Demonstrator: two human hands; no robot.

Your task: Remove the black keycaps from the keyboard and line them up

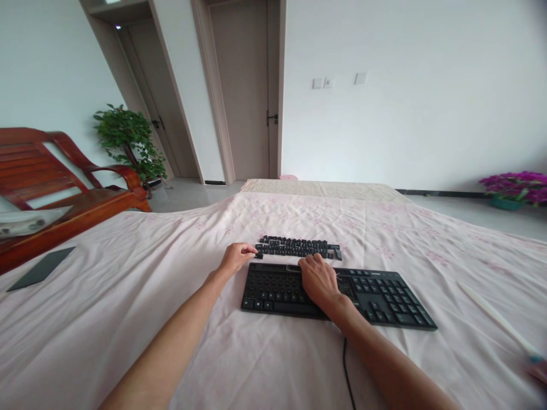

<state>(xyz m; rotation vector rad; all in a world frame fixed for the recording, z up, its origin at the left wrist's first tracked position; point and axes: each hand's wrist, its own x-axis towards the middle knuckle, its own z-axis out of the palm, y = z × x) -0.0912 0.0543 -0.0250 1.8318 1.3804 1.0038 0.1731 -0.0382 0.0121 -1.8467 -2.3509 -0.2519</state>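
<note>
A black keyboard [371, 293] lies on the cloth in front of me; much of its left part shows bare key sockets, while the right part still carries keys. Beyond its back edge, loose black keycaps [294, 247] are laid out in rows. My left hand [236, 258] is closed in a pinch at the left end of these rows, with a small dark keycap [258, 255] at its fingertips. Over the upper middle of the keyboard, my right hand [318, 280] is closed, fingers curled down. Thin wire shows beside it, and the rest of what it holds is hidden.
A pale flowered cloth [205, 353] covers the surface. The keyboard's cable [347, 370] runs toward me. A dark flat panel [41, 269] lies at left, a white stick-like object [496, 316] at right. A wooden bench [100, 210] stands at far left.
</note>
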